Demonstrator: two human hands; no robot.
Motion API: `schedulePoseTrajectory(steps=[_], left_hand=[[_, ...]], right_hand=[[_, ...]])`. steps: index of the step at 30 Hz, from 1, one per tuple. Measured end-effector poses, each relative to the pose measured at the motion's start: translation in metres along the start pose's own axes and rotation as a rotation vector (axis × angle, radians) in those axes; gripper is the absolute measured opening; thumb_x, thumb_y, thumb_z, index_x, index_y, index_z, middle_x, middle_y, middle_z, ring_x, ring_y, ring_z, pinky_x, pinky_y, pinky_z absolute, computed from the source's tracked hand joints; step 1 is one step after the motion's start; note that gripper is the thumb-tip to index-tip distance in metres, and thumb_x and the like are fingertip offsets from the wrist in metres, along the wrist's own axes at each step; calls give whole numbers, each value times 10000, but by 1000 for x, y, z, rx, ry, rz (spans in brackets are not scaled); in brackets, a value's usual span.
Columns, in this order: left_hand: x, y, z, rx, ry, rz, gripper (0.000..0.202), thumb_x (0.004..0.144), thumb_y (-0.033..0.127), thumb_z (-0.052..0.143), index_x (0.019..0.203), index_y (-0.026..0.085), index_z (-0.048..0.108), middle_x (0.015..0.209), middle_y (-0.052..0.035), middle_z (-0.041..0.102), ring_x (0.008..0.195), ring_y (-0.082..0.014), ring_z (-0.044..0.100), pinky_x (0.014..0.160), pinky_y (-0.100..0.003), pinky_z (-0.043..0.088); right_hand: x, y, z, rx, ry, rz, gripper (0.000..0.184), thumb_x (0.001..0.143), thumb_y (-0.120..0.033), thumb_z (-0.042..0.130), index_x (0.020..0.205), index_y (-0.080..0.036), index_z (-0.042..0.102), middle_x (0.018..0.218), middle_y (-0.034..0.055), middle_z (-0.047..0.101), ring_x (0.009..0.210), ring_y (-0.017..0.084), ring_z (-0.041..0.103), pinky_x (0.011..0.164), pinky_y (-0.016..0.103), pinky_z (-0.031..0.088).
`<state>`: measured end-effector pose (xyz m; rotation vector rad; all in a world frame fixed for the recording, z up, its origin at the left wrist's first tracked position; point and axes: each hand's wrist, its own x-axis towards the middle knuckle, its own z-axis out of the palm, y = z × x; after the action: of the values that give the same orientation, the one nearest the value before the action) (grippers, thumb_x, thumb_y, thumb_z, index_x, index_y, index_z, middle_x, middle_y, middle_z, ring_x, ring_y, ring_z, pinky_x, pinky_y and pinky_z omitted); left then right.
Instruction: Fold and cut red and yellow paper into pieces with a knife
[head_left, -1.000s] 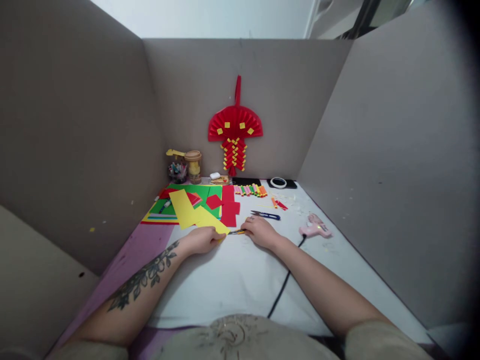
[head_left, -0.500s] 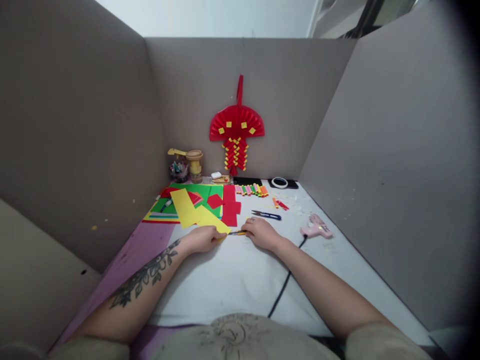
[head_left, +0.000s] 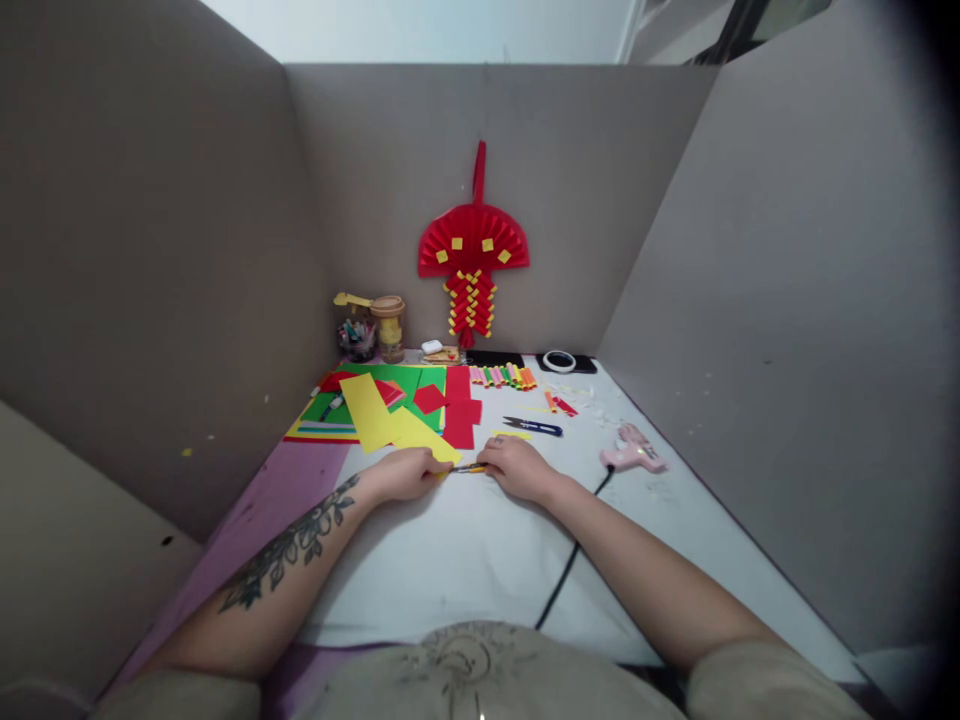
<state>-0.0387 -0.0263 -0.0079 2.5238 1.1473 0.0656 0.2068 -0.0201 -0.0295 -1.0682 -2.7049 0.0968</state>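
My left hand [head_left: 411, 474] is closed, pinching the corner of a yellow paper sheet [head_left: 421, 434] between thumb and fingers. My right hand [head_left: 519, 468] is wrapped round a pair of small scissors [head_left: 469, 468] with orange handles. Their blades point left and meet the paper edge at my left fingertips. Just beyond my right knuckles lies a yellow paper strip [head_left: 513, 435], partly hidden by the hand. Dark blue thread snips [head_left: 534, 427] rest behind it. A second yellow sheet [head_left: 367, 412] lies to the left, over a stack of coloured paper [head_left: 322, 412].
Red paper pieces [head_left: 459, 425] and a row of coloured paper rolls [head_left: 504, 377] lie farther back. A pink glue gun [head_left: 634, 450] sits right, its black cable running towards me. A tape roll [head_left: 559, 362] and cup [head_left: 390, 328] stand behind. A red fan ornament [head_left: 473, 245] hangs on the back wall.
The scissors have shifted slightly left, deeper to my left fingertips. More of the yellow strip now shows beyond my right hand. The view has tilted a little.
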Motion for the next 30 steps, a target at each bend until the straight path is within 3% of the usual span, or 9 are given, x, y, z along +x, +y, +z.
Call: schedulePoseTrajectory(steps=[11, 17, 20, 22, 25, 27, 30], left_hand=[[1, -6, 4, 47, -40, -11, 373, 859, 274, 383, 1152, 303, 613, 901, -48, 630, 771, -169, 578, 646, -215, 377], [1, -10, 6, 14, -10, -3, 374, 867, 285, 363, 1122, 298, 637, 897, -53, 630, 778, -180, 575, 670, -235, 392], [-1, -8, 6, -34, 19, -22, 375, 866, 284, 368, 1124, 281, 639, 915, -50, 632, 801, -175, 581, 698, -235, 405], [-1, -4, 8, -53, 79, -57, 359, 853, 278, 388, 1103, 263, 645, 956, -49, 631, 826, -171, 587, 718, -237, 413], [-1, 8, 11, -14, 193, -185, 294, 801, 337, 477, 998, 213, 656, 981, -62, 629, 808, -183, 593, 690, -254, 420], [-1, 15, 14, 32, 209, -268, 255, 764, 346, 516, 912, 185, 649, 936, -71, 632, 752, -187, 593, 640, -263, 413], [0, 22, 16, 46, 187, -310, 195, 755, 284, 494, 834, 175, 635, 876, -72, 635, 722, -179, 592, 607, -258, 396]], right_hand=[[3, -18, 4, 13, -14, -46, 200, 841, -159, 497, 967, -189, 649, 882, 71, 637, 839, 188, 527, 743, 295, 364], [1, -28, 4, 128, -4, -115, 228, 823, -154, 493, 967, -201, 664, 904, 74, 645, 852, 196, 544, 767, 304, 390], [-4, -28, 2, 251, -41, -179, 217, 827, -228, 529, 996, -218, 665, 914, 60, 647, 866, 184, 562, 783, 284, 408], [-5, -24, 3, 345, -28, -124, 252, 824, -293, 561, 1047, -215, 648, 880, 43, 651, 812, 163, 578, 750, 259, 422], [0, -15, 8, 398, 104, 92, 239, 850, -277, 530, 1041, -187, 642, 907, 46, 657, 816, 150, 583, 756, 250, 421], [8, -11, 12, 375, 160, 195, 208, 853, -228, 515, 1003, -180, 650, 954, 58, 646, 879, 157, 569, 794, 260, 407], [19, -10, 18, 317, 115, 251, 250, 816, -205, 561, 1056, -190, 629, 953, 56, 614, 888, 163, 544, 778, 259, 395]])
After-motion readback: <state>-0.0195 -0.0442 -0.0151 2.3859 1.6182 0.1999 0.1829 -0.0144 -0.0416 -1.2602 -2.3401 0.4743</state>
